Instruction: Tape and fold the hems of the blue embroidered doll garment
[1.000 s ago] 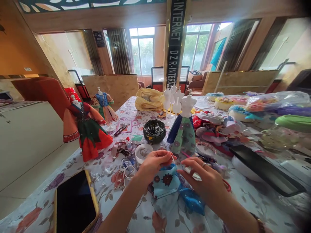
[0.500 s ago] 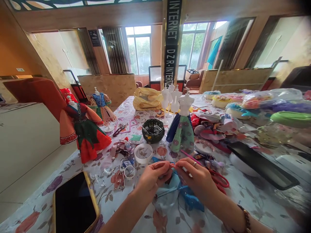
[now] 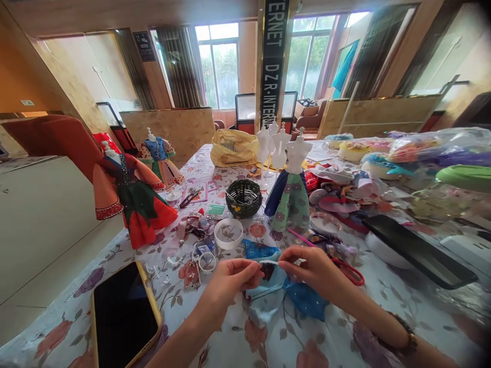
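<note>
My left hand and my right hand face each other over the table, each closed in a pinch. A short, thin white strip spans the gap between their fingertips, one end in each hand. Below it lies a small light-blue cloth piece with a dark row of trim. Shiny blue fabric spreads beneath my right hand, and more blue fabric lies just beyond. Whether the strip is tape or ribbon I cannot make out.
A phone lies at the left front. White tape rolls, a dark woven basket and a dressed doll form stand ahead. Red-handled scissors and a black tray lie right. Another dressed form is left.
My hands have drawn apart, and the white strip now shows stretched between them. The camera view has tipped slightly downward.
</note>
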The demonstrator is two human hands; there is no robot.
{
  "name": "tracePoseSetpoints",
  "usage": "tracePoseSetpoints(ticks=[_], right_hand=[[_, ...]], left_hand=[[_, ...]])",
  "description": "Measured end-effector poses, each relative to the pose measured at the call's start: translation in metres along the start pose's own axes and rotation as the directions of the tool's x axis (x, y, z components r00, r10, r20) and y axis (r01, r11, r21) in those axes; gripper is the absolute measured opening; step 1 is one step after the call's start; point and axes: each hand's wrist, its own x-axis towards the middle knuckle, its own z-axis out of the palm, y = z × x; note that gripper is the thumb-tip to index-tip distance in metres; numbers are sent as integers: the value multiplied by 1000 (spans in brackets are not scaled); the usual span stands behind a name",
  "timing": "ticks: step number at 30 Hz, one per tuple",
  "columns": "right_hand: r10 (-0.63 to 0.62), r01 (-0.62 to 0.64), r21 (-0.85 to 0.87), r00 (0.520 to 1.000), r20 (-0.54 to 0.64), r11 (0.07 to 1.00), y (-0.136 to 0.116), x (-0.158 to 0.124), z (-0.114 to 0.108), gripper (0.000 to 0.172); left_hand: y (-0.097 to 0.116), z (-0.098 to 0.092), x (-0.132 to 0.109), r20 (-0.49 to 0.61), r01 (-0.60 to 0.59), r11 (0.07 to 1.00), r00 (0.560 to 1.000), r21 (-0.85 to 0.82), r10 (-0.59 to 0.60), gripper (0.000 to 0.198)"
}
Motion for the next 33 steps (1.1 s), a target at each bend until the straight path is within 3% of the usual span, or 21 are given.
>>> tracePoseSetpoints(ticks=[4, 6, 9, 11, 15, 24, 29, 33], right_hand=[[-111, 109, -117, 994, -9, 987, 3, -3, 3, 21], [-236, 231, -197, 972, -6, 953, 4, -5, 3, 23], [-527, 487, -404, 850, 14, 775, 3, -9, 2, 25], [-635, 566, -490, 772, 32, 663, 1, -10, 0, 23], [-698, 619, -527, 713, 66, 583, -3, -13, -4, 25], [-751, 678, -539, 649, 121, 499, -6, -19, -12, 36], [-769, 683, -573, 624, 137, 452, -9, -23, -13, 39], [-811, 696, -590, 574, 115, 409, -1, -25, -10, 38]], left_hand=[[2, -7, -4, 101, 90, 996, 991, -12, -88, 43], [2, -10, -7, 140, 109, 994, 984, -2, -108, 39], [2, -13, -8, 159, 123, 992, 979, 36, -127, 32], [1, -15, -8, 146, 122, 991, 981, 56, -129, 29], [-4, -17, -7, 158, 114, 990, 979, 85, -127, 28], [-1, -16, -10, 207, 64, 972, 972, 228, -113, 15], [1, -13, -11, 272, 73, 977, 954, 199, -127, 18], [1, -14, -11, 326, 72, 981, 937, 180, -128, 22]])
